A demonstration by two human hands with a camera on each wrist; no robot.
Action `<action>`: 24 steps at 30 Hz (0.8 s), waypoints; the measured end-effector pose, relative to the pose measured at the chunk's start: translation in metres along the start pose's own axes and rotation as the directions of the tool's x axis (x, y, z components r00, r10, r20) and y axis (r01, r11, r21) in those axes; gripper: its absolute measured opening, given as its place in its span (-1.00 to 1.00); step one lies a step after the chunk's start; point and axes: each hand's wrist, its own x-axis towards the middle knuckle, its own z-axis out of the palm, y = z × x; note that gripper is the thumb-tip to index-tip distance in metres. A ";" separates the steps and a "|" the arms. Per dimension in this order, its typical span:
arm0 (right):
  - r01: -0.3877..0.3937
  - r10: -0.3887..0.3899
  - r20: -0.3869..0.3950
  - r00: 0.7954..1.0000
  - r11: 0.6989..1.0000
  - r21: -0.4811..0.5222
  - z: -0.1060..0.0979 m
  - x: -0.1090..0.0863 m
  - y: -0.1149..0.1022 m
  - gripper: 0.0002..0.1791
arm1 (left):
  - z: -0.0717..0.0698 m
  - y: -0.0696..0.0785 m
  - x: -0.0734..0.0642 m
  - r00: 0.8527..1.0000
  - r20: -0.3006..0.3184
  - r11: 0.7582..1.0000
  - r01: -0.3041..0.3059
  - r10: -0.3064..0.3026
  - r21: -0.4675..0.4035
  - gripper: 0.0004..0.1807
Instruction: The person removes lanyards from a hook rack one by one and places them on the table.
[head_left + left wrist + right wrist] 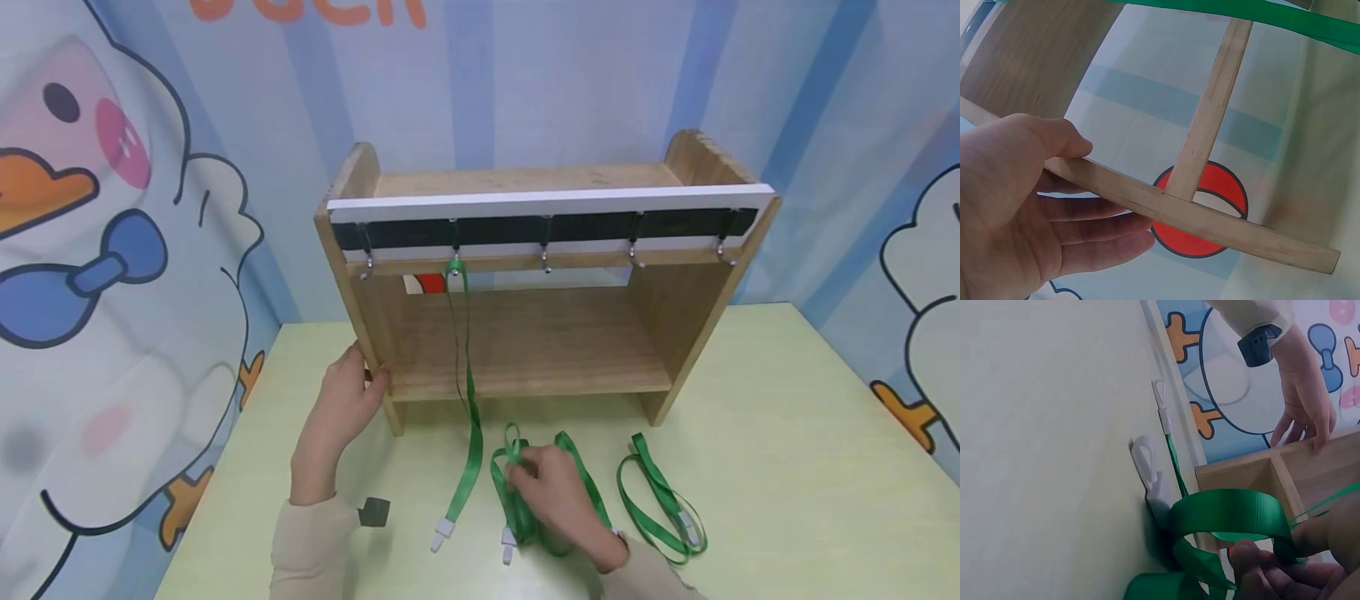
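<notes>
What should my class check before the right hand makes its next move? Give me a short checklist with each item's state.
1. Rack steadied: ok; the left hand grips its left side.
2. Lanyard grasped: ok; the right hand pinches a green lanyard.
3. Bare hook available: ok; the middle hook has nothing on it.
4. Hung lanyard on its hook: ok; it hangs from the second hook from the left.
5. Pinched lanyard free of tangles: cannot tell; the right hand hides part of it.
6. Rightmost lanyard laid straight: not ok; it lies looped on the table.
</notes>
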 end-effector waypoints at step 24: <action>-0.142 0.141 -0.017 0.990 0.968 -0.205 -0.016 -0.001 0.001 -0.80 | 0.000 -0.001 0.000 1.000 -0.011 1.000 -0.012 0.012 0.004 -0.44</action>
